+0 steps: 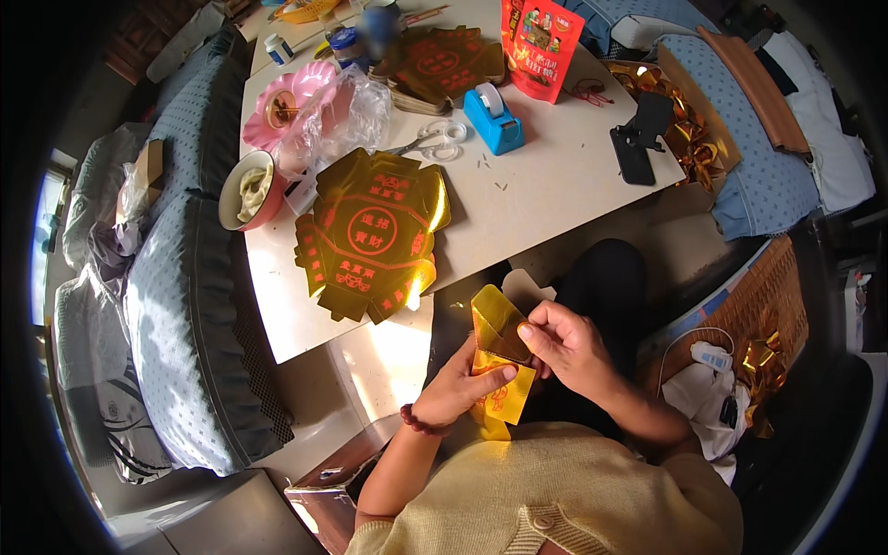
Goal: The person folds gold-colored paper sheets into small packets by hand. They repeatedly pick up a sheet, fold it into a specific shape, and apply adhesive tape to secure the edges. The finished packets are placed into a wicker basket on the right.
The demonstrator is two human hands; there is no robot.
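Over my lap, both hands hold a partly folded gold foil card [497, 319] with red print. My left hand [457, 388] grips its near left side, thumb lying across the lower panel. At the upper right edge, my right hand [566, 344] pinches a fold between thumb and fingers. The card's upper part stands up like an open pocket, and a yellow flap hangs below. Flat gold card cutouts [375, 236] with red print lie on the table's near left part, apart from my hands.
On the white table [546, 199] are scissors [427, 139], a blue tape dispenser [495, 120], a red pouch [539, 51], a black phone stand [640, 143], a pink dish [287, 104], a bowl [252, 190] and more stacked gold cards [439, 60]. A box of shiny gold pieces [689, 129] sits right.
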